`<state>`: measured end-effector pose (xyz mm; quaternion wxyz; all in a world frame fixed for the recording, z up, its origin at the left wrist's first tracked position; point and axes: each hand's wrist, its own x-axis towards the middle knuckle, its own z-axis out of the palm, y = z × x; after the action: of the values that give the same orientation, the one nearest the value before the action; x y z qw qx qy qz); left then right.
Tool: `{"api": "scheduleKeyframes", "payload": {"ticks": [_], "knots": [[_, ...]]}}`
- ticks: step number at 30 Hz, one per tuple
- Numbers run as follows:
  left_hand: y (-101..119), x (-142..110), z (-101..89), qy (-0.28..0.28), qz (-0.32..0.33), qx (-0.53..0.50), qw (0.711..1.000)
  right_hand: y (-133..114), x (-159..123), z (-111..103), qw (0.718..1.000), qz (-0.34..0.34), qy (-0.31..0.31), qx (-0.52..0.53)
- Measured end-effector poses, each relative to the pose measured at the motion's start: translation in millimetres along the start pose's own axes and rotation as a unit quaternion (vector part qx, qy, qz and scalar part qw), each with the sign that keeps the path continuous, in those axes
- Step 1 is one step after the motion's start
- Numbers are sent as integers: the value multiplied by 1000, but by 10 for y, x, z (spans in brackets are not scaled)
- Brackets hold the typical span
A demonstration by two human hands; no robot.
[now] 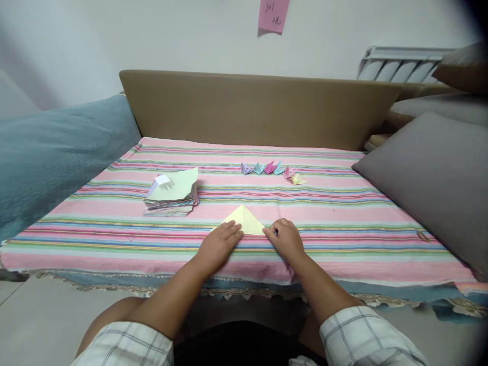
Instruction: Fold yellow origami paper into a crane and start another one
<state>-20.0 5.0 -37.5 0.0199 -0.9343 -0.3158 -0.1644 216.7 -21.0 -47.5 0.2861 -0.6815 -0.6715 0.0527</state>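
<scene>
A pale yellow paper (244,219) folded into a triangle lies on the striped cloth (324,213) in front of me. My left hand (219,244) lies flat, fingers stretched, pressing the triangle's lower left corner. My right hand (285,238) has its fingers curled and pinched at the triangle's lower right corner. Behind and to the left sits a stack of coloured paper squares (171,199) with a small white folded piece (163,180) on top. Farther back, a row of several small folded paper figures (271,170) in purple, blue, pink and yellow lies on the cloth.
A tan headboard (259,107) runs along the far side. A teal blanket (57,152) bulges at the left, grey cushions (434,188) at the right. A pink note (273,15) hangs on the wall, and a white radiator (400,63) stands at back right.
</scene>
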Motion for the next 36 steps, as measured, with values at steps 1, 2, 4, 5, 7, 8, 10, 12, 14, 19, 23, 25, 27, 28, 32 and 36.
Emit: {"api": "scheduleKeyframes", "payload": {"ticks": [1, 2, 4, 5, 7, 8, 10, 12, 14, 19, 23, 25, 27, 28, 32, 36], "knots": [[66, 10, 28, -5, 21, -3, 1000, 1, -2, -1, 1000, 0, 0, -1], [127, 19, 52, -10, 34, -2, 999, 3, -4, -2, 1000, 1, -1, -2], [223, 29, 89, -26, 47, 6, 999, 10, -7, 1, 1000, 1, -1, -5], [253, 31, 102, -34, 44, 11, 998, 14, -8, 3, 1000, 0, 0, -6], [282, 30, 120, -45, 33, 19, 998, 18, -8, 6, 1000, -3, 1, -6], [284, 29, 126, -48, 27, 22, 998, 16, -9, 8, 1000, -3, 4, -7], [278, 27, 131, -51, 22, 22, 998, 1, -13, 11, 1000, -10, 14, -8], [271, 28, 129, -53, 22, 20, 998, -28, -24, 18, 999, -39, 17, -5], [268, 30, 123, -57, 22, 18, 998, -61, -42, 36, 996, -85, 8, 2], [268, 28, 121, -55, 22, 12, 998, -88, -75, 112, 992, -124, -27, 6], [262, 21, 136, -55, 25, 10, 998, -71, -69, 145, 994, -98, -38, -14], [261, 18, 140, -57, 23, 13, 998, -74, -61, 146, 995, -89, -43, -23], [264, 17, 139, -59, 19, 17, 998, -85, -54, 142, 995, -81, -49, -31], [266, 17, 137, -60, 18, 18, 998, -91, -52, 141, 995, -79, -51, -35], [273, 18, 122, -59, 19, 20, 998, -103, -43, 155, 995, -74, -50, -51], [274, 16, 116, -60, 19, 15, 998, -90, -24, 183, 995, -66, -47, -61]]}}
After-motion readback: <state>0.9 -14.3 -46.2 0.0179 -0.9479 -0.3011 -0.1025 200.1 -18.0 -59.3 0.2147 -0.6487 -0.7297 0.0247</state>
